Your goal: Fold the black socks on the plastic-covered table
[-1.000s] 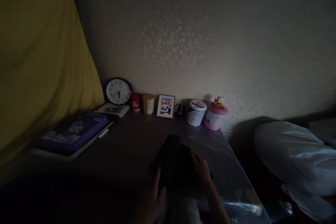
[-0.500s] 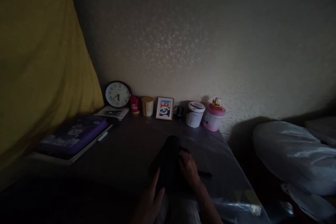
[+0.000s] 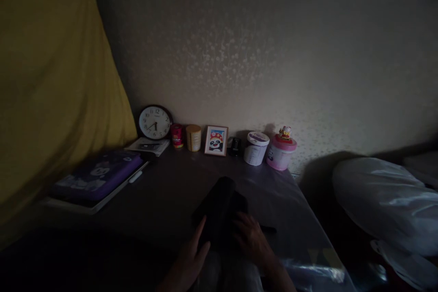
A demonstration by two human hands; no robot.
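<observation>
A black, soft-looking folded item (image 3: 219,212) lies on the dark table in front of me; the dim light hides what kind it is. My left hand (image 3: 190,253) is at its near left side, thumb and index finger stretched apart, fingertips against its edge. On the right side my right hand (image 3: 251,237) has its bent fingers over the black material, gripping it. A thin dark strip (image 3: 269,229) sticks out to the right beyond that hand; whether it joins the item I cannot tell.
Along the wall stand a round clock (image 3: 155,122), a red tub (image 3: 177,136), a yellow canister (image 3: 193,138), a framed panda picture (image 3: 216,140), a white tub (image 3: 256,149) and a pink tub (image 3: 281,154). A purple case (image 3: 102,175) lies left. White plastic bags (image 3: 383,200) lie right, past the table edge.
My right hand has slid toward me along the item's right side, uncovering a black flap there. My left hand has shifted slightly left and its fingers remain spread.
</observation>
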